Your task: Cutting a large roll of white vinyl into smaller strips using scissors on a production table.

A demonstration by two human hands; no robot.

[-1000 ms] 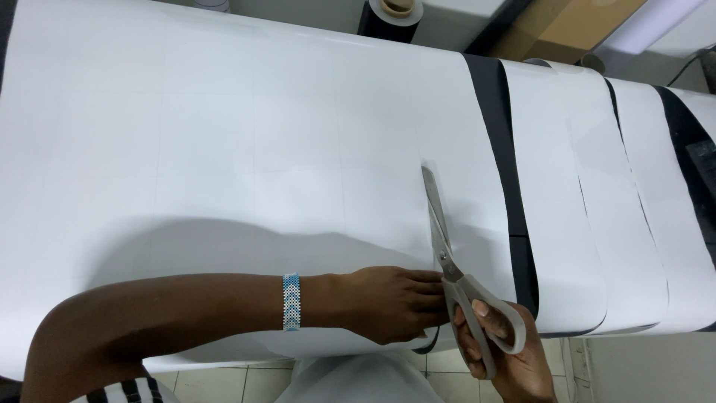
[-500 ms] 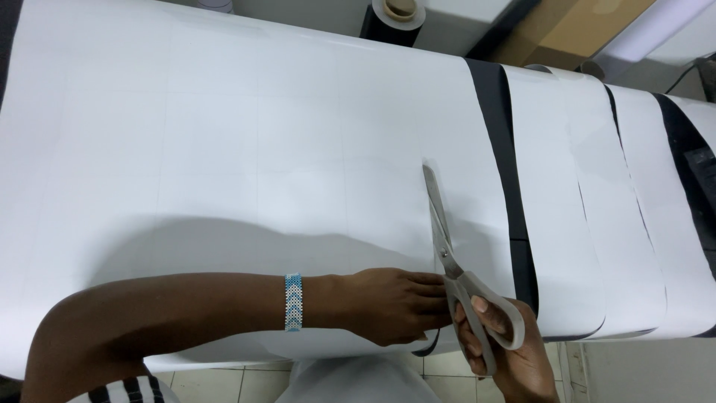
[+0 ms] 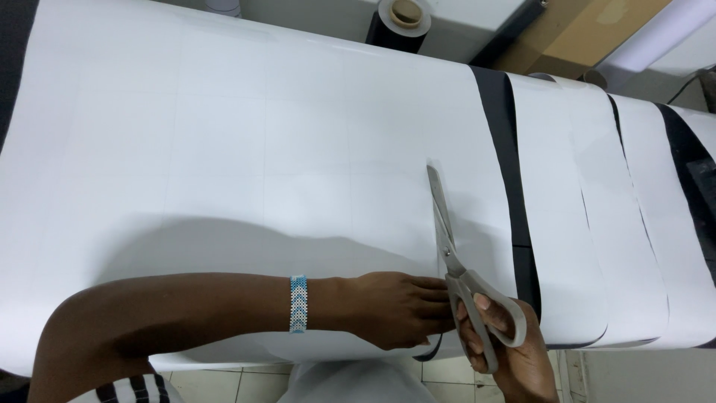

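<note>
Bright, even light from above floods the white sheet (image 3: 246, 149), washing its upper half nearly featureless, with a lit tube glaring at the upper right corner. A soft grey shadow spreads across the lower middle above the left forearm (image 3: 186, 313). Focus is sharp throughout; straight edges bow slightly toward the frame's borders.

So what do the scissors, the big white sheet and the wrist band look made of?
Scissors: bare metal blades with a dull sheen, matte grey handles, probably plastic. White sheet: smooth, faintly glossy, with a faint grid; paper or vinyl backing, cannot tell which. Wrist band: tiny blue and white beads in chevrons, apparently woven.
</note>
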